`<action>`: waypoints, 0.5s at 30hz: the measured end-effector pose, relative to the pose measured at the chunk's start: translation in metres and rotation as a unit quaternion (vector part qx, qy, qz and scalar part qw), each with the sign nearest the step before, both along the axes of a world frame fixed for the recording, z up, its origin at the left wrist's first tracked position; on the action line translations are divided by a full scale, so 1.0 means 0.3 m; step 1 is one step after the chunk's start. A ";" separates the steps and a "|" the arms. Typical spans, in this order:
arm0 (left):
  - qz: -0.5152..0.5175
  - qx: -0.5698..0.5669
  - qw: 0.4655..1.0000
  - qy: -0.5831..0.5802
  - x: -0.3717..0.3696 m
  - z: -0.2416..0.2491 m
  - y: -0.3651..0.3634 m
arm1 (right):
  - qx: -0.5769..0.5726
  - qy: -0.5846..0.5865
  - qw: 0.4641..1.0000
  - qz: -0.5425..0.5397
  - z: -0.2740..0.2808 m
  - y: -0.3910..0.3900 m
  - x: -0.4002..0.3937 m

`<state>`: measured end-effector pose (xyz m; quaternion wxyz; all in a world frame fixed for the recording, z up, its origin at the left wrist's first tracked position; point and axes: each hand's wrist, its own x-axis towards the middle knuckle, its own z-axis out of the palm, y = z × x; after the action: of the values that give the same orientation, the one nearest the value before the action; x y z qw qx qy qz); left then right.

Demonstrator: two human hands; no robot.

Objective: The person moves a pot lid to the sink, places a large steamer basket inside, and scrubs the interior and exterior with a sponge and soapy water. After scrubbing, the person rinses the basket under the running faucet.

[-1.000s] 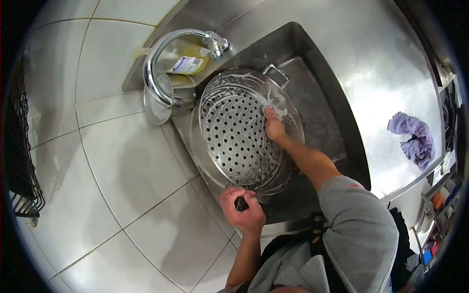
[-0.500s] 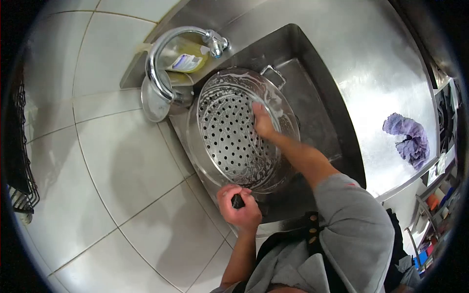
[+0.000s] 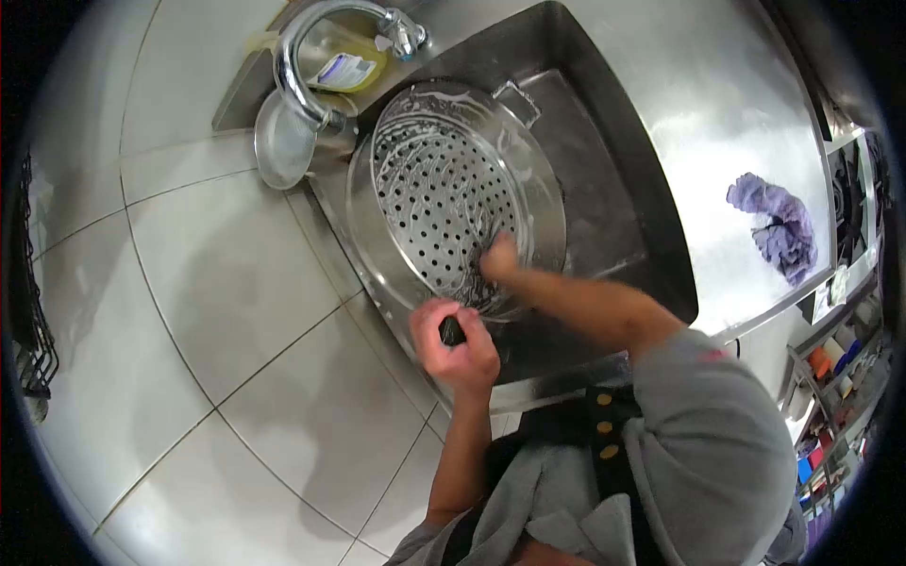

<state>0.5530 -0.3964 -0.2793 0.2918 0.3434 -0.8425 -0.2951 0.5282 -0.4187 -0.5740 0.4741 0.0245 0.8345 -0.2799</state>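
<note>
A large round metal pan (image 3: 545, 212) with a perforated, soapy bottom (image 3: 439, 193) rests tilted over the sink (image 3: 604, 179). My left hand (image 3: 455, 347) is closed around a black handle at the pan's near edge. Inside the pan, at the lower right of the holes, my right hand (image 3: 500, 259) presses on the sudsy surface. Its fingers are blurred and bent down, and something dark and too small to name shows beneath them. A metal loop handle (image 3: 517, 104) sticks out at the pan's far side.
The chrome faucet (image 3: 293, 61) arches at the upper left, beside a bottle of yellow liquid (image 3: 354, 71) and a round metal bowl (image 3: 283, 141). A purple cloth (image 3: 779, 226) lies on the steel counter (image 3: 703, 123) at right. White tiles cover the left side.
My right hand has moved down across the perforated surface toward my left hand. The whole view has shifted, so the sink and pan appear higher. My left hand keeps its hold.
</note>
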 end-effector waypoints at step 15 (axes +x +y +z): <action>-0.212 0.313 0.886 -0.268 -0.346 0.194 -0.581 | -0.516 0.254 0.813 0.094 0.140 0.073 0.027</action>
<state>0.4491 -0.5707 -0.2209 -0.1371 0.2963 -0.8053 -0.4949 0.5364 -0.3969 -0.5319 0.2127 -0.3739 0.6565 -0.6197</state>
